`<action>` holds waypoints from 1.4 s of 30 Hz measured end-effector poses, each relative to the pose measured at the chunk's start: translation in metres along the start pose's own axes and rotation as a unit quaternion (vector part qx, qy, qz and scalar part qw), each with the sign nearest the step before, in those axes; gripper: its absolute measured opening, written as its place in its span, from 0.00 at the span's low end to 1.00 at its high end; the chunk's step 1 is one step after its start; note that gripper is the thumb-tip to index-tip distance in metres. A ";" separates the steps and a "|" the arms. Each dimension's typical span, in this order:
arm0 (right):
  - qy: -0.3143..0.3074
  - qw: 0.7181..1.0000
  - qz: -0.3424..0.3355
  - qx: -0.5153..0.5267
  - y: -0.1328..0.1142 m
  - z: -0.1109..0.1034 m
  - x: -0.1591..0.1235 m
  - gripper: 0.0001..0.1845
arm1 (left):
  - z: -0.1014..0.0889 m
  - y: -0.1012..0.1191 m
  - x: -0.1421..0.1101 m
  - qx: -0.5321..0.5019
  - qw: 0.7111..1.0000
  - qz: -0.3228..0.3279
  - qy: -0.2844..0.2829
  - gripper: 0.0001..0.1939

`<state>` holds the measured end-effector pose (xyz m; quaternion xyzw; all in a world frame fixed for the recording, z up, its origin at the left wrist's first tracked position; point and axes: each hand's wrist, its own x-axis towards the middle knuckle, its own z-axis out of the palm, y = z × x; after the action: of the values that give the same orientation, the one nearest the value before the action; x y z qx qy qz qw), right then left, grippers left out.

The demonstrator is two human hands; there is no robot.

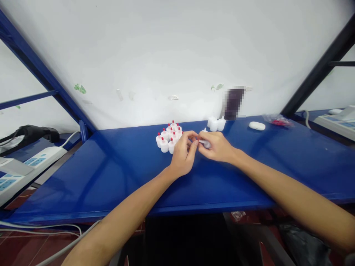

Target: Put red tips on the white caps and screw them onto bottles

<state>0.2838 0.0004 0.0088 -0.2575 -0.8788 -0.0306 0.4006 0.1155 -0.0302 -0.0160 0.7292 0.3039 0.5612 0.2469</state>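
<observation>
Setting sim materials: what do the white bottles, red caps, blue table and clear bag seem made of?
Bottles: likely plastic; smooth, opaque white, no metallic glint.
Caps: plastic or rubber, too small to settle; solid red.
Table: painted or coated, base unclear, maybe metal; glossy blue with soft reflections.
Bag: probably thin plastic film; crinkled highlights, red contents showing through.

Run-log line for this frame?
right hand: holds white bottle | left hand: fingertips at bottle's tip | beside left hand: red-capped bottles | beyond right hand: bottles without red caps | right side: bag with red contents
</observation>
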 end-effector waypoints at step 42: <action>0.073 0.997 -0.012 0.020 -0.007 0.001 0.002 0.19 | -0.002 0.003 0.000 0.009 0.999 -0.016 -0.050 0.13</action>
<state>0.2784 -0.0046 0.0111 -0.2361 -0.8509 -0.0369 0.4678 0.1139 -0.0329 -0.0134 0.7535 0.3079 0.5176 0.2639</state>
